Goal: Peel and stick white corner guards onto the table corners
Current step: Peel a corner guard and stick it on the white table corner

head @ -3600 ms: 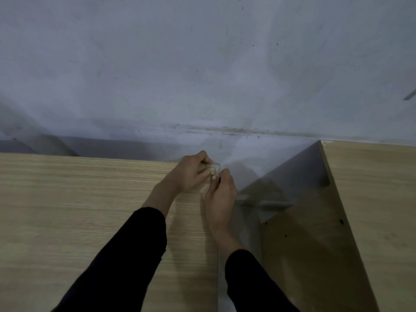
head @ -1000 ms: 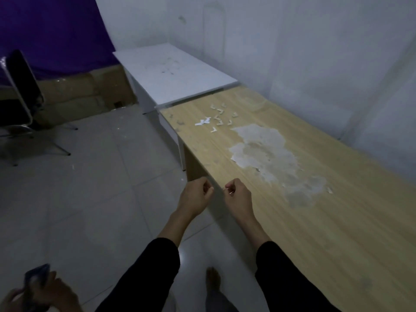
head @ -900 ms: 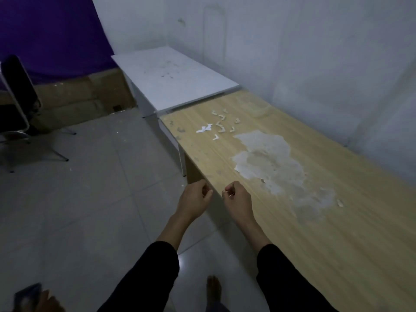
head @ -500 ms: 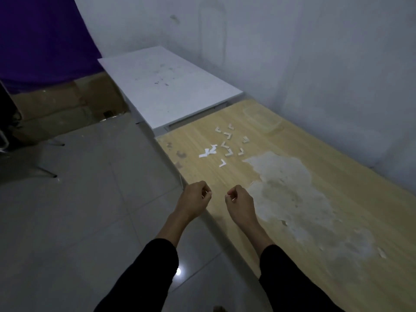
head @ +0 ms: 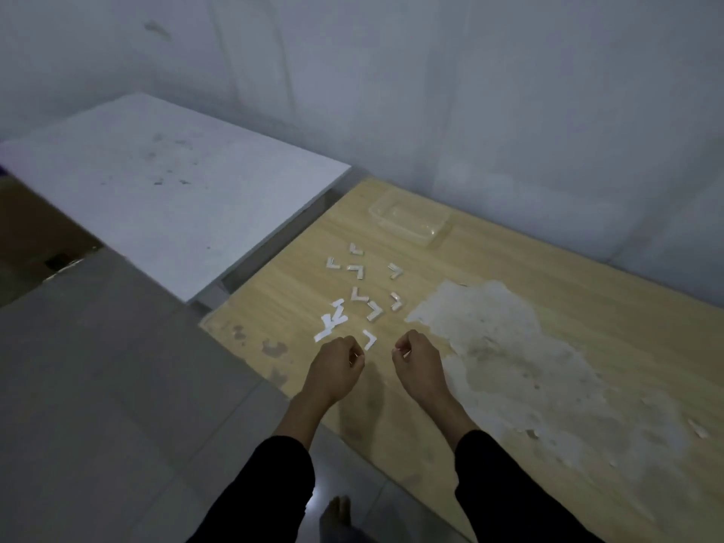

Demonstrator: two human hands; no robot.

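Left hand [head: 336, 371] and right hand [head: 419, 364] held side by side, apart, over near edge of wooden table [head: 509, 260]. Fingers of both curled inward; whether any scrap is pinched cannot be told. Corner guards [head: 376, 311], white L-shapes, scattered loose on tabletop just beyond knuckles. Flat white strips [head: 331, 321] noted beside them. Clear plastic tray [head: 409, 221] set farther back, near wall.
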